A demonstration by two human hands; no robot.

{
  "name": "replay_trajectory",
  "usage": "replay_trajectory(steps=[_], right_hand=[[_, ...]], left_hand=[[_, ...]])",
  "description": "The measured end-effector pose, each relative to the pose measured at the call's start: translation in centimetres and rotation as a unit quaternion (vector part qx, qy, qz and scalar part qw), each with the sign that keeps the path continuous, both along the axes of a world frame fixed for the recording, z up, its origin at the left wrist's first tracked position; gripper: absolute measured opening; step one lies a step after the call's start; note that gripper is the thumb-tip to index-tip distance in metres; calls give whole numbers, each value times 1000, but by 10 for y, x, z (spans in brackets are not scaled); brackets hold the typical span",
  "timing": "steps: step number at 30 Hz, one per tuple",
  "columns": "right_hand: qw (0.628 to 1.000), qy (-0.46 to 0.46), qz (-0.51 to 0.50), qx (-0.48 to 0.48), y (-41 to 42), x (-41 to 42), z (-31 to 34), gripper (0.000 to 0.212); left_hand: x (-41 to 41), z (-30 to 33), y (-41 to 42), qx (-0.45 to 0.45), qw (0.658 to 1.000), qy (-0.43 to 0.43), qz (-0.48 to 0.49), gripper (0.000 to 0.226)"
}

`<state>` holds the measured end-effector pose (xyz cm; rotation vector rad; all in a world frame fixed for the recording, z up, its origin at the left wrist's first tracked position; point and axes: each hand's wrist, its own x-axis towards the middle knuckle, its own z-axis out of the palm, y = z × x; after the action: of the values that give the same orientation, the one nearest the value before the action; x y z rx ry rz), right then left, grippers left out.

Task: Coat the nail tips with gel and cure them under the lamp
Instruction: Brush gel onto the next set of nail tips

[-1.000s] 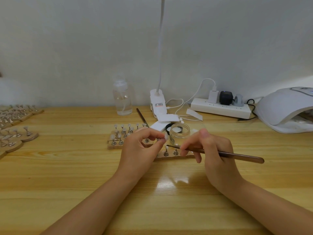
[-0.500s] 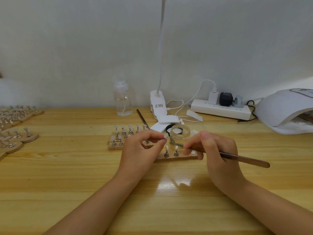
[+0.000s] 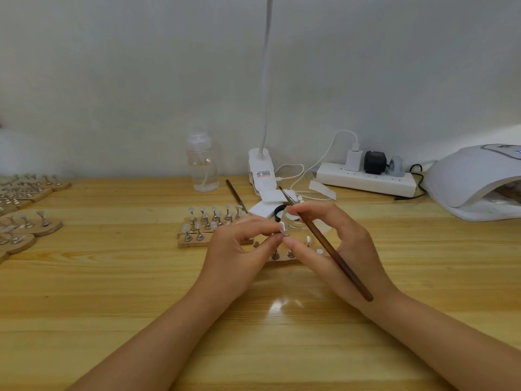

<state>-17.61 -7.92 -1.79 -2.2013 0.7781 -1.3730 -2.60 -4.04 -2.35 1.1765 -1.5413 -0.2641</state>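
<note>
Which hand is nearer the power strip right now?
The right hand, holding the brush, lies in front of the power strip and slightly left of it. The left hand is farther left, pinching a nail tip.

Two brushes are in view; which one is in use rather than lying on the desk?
The brown-handled brush that the right hand grips, bristles pointing up and away. The other brush lies untouched on the desk beside the clear bottle.

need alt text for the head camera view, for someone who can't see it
Over a wooden table, the left hand pinches a nail tip while the right hand holds a brush, bristles pointing away. Behind them are wooden stands of nail tips and, far right, a white curing lamp.
</note>
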Motion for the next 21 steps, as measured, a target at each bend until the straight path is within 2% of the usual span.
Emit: replay_trajectory(steps=[8, 12, 13, 16, 21], right_hand=[[999, 14, -2, -37, -1, 0, -3, 27], [998, 9, 0, -54, -2, 0, -4, 25], [998, 9, 0, -55, -3, 0, -4, 24], [998, 7, -8, -65, -4, -2, -5, 24], [996, -16, -54, -63, -13, -17, -1, 23]], left_hand=[[0, -3, -1, -24, 999, -10, -32, 28], [-1, -1, -1, -39, 998, -30, -32, 38], [-1, -1, -1, -38, 998, -33, -30, 36], [0, -2, 0, -10, 999, -22, -29, 11], [3, 0, 2, 27, 999, -43, -4, 31]])
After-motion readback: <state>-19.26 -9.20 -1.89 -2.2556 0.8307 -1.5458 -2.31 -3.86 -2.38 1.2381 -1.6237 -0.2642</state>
